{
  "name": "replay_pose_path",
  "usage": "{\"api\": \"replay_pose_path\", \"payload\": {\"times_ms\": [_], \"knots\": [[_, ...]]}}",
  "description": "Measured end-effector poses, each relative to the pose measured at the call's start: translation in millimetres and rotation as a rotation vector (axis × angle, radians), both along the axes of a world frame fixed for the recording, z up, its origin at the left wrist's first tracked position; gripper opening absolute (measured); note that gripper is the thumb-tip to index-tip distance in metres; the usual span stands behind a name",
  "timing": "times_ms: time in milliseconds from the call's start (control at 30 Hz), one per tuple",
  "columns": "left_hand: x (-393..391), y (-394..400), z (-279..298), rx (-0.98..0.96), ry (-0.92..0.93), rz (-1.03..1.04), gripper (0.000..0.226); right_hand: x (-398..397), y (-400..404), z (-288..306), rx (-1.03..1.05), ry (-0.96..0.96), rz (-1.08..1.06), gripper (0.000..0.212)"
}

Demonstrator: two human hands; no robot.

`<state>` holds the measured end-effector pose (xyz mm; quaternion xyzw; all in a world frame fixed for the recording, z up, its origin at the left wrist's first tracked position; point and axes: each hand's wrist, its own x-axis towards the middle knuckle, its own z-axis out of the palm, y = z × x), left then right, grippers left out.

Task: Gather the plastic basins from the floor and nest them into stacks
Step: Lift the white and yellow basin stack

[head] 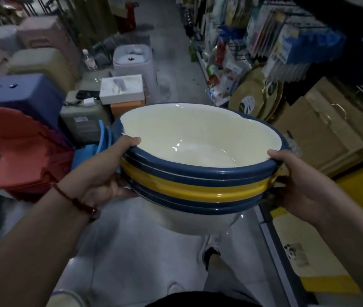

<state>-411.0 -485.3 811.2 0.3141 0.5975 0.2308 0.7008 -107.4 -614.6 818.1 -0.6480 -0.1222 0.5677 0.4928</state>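
- While both hands carry it above the floor (pixel 132 251), the nested stack of basins (pixel 198 173) sits at chest level, tilted slightly toward the viewer.
- Left hand (pixel 105 171) grips the left rims, thumb hooked over the top blue rim, fingers curled beneath.
- Right hand (pixel 295 180) clamps the right rims the same way, thumb on top.
- Stack shows blue rims and one yellow rim (pixel 198 189); cream interior uppermost.
- Risk: rims look glossy; a loose grip could let the lower basins slide out, since only rim pressure appears to hold them.
- Risk: narrow aisle; a swing could clip the plastic stools (pixel 32 96) at left or the cardboard boxes (pixel 322 129) at right.
- Floor is pale, shiny tile; another basin edge (pixel 65 298) shows at bottom left.
- Room: dim shop aisle, hanging packaged goods (pixel 286 41) on the right.
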Motion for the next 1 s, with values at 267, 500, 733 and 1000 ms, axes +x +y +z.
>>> {"api": "replay_pose_path", "payload": {"times_ms": [267,500,733,1000], "knots": [[67,95,-11,-0.038,0.058,0.052,0.050,62,107,-25,-0.045,0.051,-0.069,0.018],[146,182,-20,-0.079,0.115,0.043,0.045,133,189,-41,-0.139,0.115,-0.073,0.018],[165,245,-33,-0.156,0.094,0.120,0.050,161,281,-41,-0.203,0.135,-0.011,0.016],[138,345,-56,-0.211,0.015,0.201,0.062,148,410,-42,-0.226,0.106,0.095,0.025]]}}
